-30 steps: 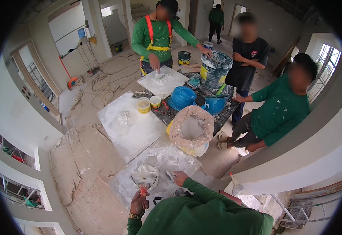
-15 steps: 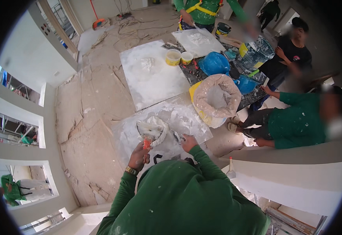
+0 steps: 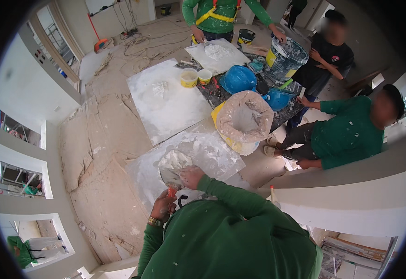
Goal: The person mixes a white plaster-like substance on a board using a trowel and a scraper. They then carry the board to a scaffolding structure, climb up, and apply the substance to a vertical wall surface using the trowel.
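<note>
My left hand (image 3: 163,203) is closed on the orange handle (image 3: 171,191) of a wide metal scraper, whose blade lies under white compound (image 3: 174,159). My right hand (image 3: 191,176) is closed and pressed close against that compound at the scraper's right side; whatever it grips is hidden. Both hands are over the smeared pale board (image 3: 214,158) in front of me. Just beyond it stands a yellow bucket with a rolled bag rim (image 3: 240,98), holding white material.
Another white board (image 3: 149,111), a small board (image 3: 205,63), yellow tubs (image 3: 189,78), blue helmets (image 3: 238,76) and a large bucket (image 3: 282,65) lie beyond. Three people (image 3: 212,14) (image 3: 330,56) (image 3: 344,132) stand around them. Cables (image 3: 142,46) cross the floor. A curved wall (image 3: 351,200) is at right.
My right hand has moved left, from beside the scraper onto the compound at its blade; the metal tool it held earlier is now hidden. My view has tilted downward since the first frame.
</note>
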`<state>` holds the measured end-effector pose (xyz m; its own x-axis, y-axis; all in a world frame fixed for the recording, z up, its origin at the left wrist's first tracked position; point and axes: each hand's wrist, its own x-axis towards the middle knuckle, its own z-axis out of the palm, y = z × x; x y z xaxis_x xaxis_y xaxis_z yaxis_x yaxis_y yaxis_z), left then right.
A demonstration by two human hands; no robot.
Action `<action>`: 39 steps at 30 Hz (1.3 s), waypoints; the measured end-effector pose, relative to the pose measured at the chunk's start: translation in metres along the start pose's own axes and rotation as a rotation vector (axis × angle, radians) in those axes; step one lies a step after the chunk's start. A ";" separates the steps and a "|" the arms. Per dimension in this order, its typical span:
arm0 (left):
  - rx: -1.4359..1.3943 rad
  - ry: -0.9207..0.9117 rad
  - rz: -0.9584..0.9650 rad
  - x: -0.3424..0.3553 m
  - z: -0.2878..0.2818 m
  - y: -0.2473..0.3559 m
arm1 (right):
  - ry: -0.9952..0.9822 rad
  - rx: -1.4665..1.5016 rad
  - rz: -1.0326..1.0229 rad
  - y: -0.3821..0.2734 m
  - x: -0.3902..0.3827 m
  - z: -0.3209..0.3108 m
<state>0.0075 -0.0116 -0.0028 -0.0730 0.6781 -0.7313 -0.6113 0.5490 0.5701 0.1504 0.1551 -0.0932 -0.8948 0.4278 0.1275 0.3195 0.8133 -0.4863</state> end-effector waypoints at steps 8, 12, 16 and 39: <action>-0.048 -0.075 -0.078 -0.009 0.001 0.016 | 0.296 0.016 -0.195 -0.023 -0.006 -0.036; 0.112 -0.071 -0.066 0.012 -0.002 0.019 | 0.314 -0.018 -0.250 -0.012 -0.003 0.001; 0.059 -0.110 -0.026 -0.002 -0.012 0.034 | 0.237 0.104 0.152 0.017 -0.006 -0.006; -0.044 0.020 0.036 -0.023 -0.042 -0.005 | 0.040 0.635 0.656 0.083 0.056 0.043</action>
<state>-0.0207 -0.0500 -0.0045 -0.1109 0.6872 -0.7179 -0.6422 0.5018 0.5795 0.1134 0.2299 -0.1633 -0.5791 0.7508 -0.3177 0.5178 0.0376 -0.8547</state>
